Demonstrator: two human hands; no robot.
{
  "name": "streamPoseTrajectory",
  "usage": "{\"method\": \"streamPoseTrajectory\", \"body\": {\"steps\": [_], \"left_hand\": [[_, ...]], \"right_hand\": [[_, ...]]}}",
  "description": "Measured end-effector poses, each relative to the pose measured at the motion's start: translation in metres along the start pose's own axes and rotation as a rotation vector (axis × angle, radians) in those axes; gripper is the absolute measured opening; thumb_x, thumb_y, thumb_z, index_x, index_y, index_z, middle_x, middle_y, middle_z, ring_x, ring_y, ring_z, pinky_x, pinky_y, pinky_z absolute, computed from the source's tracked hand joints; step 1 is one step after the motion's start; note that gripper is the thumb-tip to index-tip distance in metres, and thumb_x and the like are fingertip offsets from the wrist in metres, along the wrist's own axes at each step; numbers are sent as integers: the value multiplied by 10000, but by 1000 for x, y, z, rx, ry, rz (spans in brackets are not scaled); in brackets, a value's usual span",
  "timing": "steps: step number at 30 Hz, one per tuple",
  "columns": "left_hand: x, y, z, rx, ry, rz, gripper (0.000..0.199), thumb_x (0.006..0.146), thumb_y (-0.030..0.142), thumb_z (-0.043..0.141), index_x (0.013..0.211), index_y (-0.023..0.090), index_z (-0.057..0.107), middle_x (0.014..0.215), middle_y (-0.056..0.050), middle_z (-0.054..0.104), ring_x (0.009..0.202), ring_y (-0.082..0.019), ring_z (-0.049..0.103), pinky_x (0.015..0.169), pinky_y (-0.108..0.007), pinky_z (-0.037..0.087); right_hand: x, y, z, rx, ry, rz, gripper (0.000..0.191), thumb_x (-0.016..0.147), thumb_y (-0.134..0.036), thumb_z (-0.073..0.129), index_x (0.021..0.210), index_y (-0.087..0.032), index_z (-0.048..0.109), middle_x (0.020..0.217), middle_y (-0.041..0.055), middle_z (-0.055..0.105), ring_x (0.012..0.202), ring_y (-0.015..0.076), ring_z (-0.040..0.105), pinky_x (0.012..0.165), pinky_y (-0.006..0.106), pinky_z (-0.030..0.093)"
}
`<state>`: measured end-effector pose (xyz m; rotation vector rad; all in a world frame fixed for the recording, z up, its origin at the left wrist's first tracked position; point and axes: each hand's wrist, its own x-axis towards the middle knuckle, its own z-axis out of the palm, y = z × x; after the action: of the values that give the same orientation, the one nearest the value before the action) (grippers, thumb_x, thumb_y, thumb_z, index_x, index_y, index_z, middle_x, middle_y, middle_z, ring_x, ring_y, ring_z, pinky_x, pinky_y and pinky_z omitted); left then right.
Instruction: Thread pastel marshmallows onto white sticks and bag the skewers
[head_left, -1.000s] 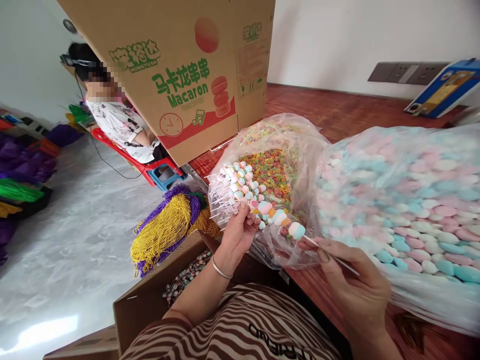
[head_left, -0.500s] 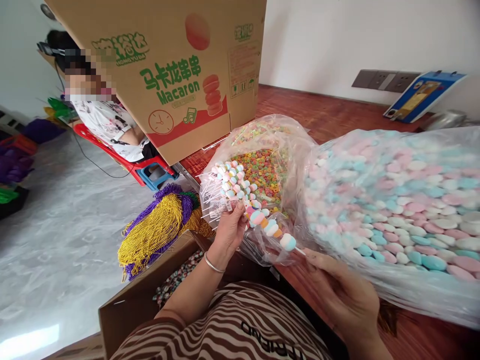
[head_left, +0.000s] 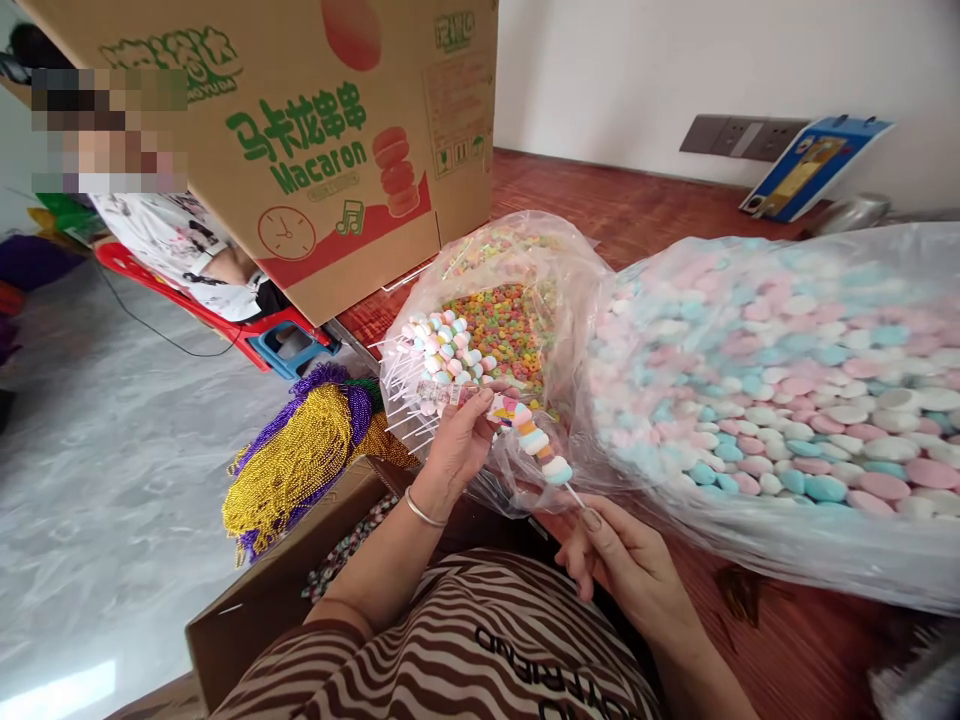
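Note:
Between my fingertips, my right hand point(head_left: 626, 560) pinches the white stick of a marshmallow skewer point(head_left: 541, 452). Pastel discs and orange rings are threaded on it, and it slants up towards my left hand point(head_left: 463, 440). That hand is closed on a clear printed wrapper point(head_left: 441, 393) at the skewer's upper end. How far the skewer's tip reaches into the wrapper I cannot tell. Just beyond my left hand, a pile of finished marshmallow skewers point(head_left: 442, 345) lies on a clear bag of colourful ring-shaped pieces point(head_left: 499, 315), sticks pointing left.
A large bag of pastel marshmallows point(head_left: 817, 400) fills the right side. Behind stands a tall carton point(head_left: 330, 240). An open box point(head_left: 262, 600) sits by my left forearm, near gold and purple beads point(head_left: 296, 470). Another person point(head_left: 180, 250) sits at left; a blue device point(head_left: 817, 170) is by the wall.
My right hand and the skewer have moved left, closer to my left hand. More of the printed wrapper shows above my left thumb. The whole view has shifted slightly.

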<state>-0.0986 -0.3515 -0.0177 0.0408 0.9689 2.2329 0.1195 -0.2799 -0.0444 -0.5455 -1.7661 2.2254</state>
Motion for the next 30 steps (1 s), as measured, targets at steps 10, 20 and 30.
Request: {"method": "streamPoseTrajectory", "body": {"steps": [10,20,30], "left_hand": [[-3,-14,28,-182,12,-67,157,804,127,752,927,178,668,735,29,584,691,-102,602,871,-316,560],[-6,-23,32,-164,-91,-241,284,836,432,791,891,202,634,688,20,494,673,-133,561,646,-254,534],[-6,-35,25,19,-274,-324,378,698,373,907,927,172,684,859,-36,670,800,-170,669,777,-309,561]], "right_hand": [[10,23,-1,-863,309,-584,345,994,-227,530,1296,-218,697,816,62,775,673,183,735,689,294,634],[11,13,22,-141,200,-66,370,1016,-455,506,1113,-187,743,445,-60,517,341,105,416,440,247,483],[24,15,32,-56,343,-100,351,985,-514,570,944,-187,690,463,-77,472,439,104,431,493,241,399]]}}
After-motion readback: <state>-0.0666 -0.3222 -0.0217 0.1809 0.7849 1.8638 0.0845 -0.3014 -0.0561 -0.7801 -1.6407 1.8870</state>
